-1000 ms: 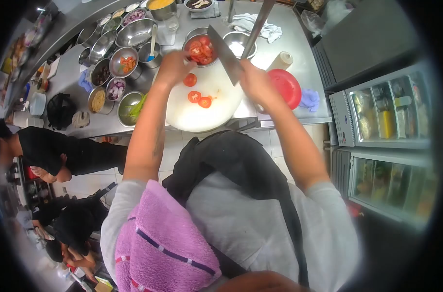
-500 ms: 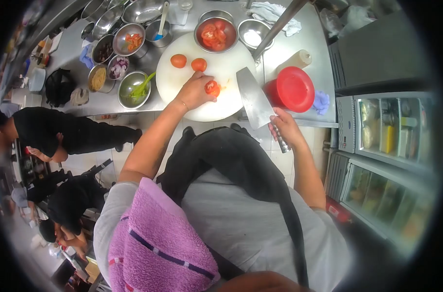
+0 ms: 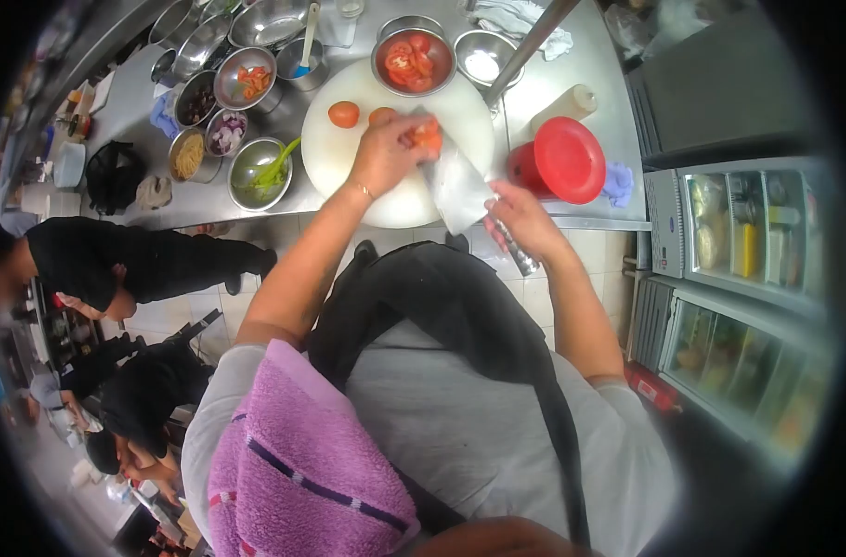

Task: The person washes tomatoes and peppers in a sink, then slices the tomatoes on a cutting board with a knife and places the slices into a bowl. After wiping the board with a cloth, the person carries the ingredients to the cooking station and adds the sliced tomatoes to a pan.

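Note:
My left hand is closed on a cut tomato, held over the cleaver's blade near its far end. My right hand grips the handle of the cleaver, whose broad blade lies flat-looking above the round white cutting board. A whole-looking tomato sits on the board's left side. Partly hidden behind my left hand is another tomato. Beyond them, a steel bowl of tomato slices stands at the board's far edge.
Left of the board are steel bowls, one with a green-handled utensil, others with chopped onion and carrot-coloured strips. To the right stand a red container and a squeeze bottle. A metal post rises beside the board. Several co-workers are at left.
My left hand has moved right and away from me with the cut tomato, off the board. The cleaver has come left, its blade now under the tomato.

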The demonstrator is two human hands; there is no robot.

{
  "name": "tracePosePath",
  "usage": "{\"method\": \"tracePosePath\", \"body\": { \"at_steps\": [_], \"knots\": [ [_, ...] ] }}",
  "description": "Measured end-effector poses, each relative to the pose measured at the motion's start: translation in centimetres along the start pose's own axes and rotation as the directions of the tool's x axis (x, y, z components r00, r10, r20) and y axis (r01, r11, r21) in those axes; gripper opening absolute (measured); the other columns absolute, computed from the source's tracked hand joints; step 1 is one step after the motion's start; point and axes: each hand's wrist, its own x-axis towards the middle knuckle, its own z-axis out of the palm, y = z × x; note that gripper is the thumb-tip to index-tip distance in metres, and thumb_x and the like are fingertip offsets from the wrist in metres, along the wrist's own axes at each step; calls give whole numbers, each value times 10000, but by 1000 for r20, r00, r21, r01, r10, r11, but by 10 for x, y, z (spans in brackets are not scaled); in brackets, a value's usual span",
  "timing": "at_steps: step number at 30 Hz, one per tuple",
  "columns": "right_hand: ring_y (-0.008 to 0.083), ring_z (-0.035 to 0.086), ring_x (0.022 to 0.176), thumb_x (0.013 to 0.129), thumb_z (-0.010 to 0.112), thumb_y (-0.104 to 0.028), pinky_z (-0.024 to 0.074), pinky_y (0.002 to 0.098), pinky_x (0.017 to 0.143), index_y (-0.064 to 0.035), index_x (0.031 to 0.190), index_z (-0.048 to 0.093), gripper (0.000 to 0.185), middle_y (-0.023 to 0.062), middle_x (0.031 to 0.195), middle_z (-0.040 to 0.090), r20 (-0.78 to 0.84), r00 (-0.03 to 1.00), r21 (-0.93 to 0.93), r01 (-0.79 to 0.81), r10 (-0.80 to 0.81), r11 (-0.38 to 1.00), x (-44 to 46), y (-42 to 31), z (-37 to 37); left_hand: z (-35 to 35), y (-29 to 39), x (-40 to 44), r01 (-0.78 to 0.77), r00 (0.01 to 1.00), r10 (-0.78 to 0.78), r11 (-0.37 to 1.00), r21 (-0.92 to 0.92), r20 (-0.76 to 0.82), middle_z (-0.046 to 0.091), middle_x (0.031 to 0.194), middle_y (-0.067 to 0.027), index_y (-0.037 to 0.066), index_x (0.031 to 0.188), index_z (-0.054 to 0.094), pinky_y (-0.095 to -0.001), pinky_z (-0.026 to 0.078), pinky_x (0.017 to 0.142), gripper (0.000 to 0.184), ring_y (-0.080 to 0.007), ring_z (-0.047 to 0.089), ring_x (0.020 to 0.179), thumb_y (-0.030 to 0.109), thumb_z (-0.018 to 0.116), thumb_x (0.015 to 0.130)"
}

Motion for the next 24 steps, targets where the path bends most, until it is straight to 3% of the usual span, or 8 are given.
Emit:
{"method": "tracePosePath", "body": {
  "at_steps": [3,6,7,8,9,11,12,24],
  "knots": [
    [106,537,558,1044,501,-110,465,280,477,31,1227,573,242,41,770,594,-71,993,-85,86,-92,993,-1,-44,5,-12,17,55,-55,998,56,997,55,-28,632,1111,-94,84,1251,757,-289,558,850,540,-180,661,881,233,882,747],
    [107,546,587,1047,496,-125,483,296,490,50,1261,546,281,42,778,594,-175,978,-155,90,-117,984,2,-66,6,-22,6,105,91,995,-97,968,-235,-13,682,1139,-152,58,1269,732,-350,575,873,511,-232,698,951,215,869,802],
    [97,544,600,1045,497,-130,487,293,493,53,1275,536,296,38,783,593,-217,966,-196,95,-138,976,6,-68,3,-27,1,115,13,977,12,993,115,-212,696,1123,-181,54,1258,735,-384,570,899,489,-289,703,978,244,846,822],
    [230,634,632,1039,518,-132,527,400,555,52,1280,523,303,133,816,654,-250,951,-330,92,-181,940,6,-68,1,-35,-4,120,11,917,173,889,457,-358,710,1108,-210,50,1248,737,-419,564,924,472,-345,708,1006,273,823,841],
    [230,634,632,1039,518,-132,527,400,555,52,1280,523,303,133,816,654,-244,952,-335,98,-187,937,8,-62,-4,-46,-4,116,14,914,175,889,458,-366,710,1108,-210,50,1248,737,-419,564,924,472,-345,708,1006,273,823,841],
    [440,673,748,1028,548,-130,523,528,676,42,1249,521,281,268,866,677,-178,801,-826,194,-571,529,12,-46,-12,-65,-4,95,14,961,112,894,448,-253,696,1118,-237,39,1219,732,-472,543,953,454,-413,658,1094,279,785,837],
    [550,628,883,1019,568,-131,477,598,772,26,1208,523,250,346,895,655,-247,802,-732,214,-544,647,2,-53,-3,-67,6,76,54,992,3,883,467,-122,677,1166,-244,46,1271,701,-469,546,956,476,-415,656,1111,257,766,849],
    [532,650,813,1020,555,-119,488,615,746,-1,1163,513,190,323,829,665,-107,927,-849,103,-359,518,-17,-27,-9,-3,-25,-3,3,998,36,824,567,-57,595,1226,-202,31,1313,615,-458,564,934,571,-401,655,1045,148,765,775]
  ]
}}
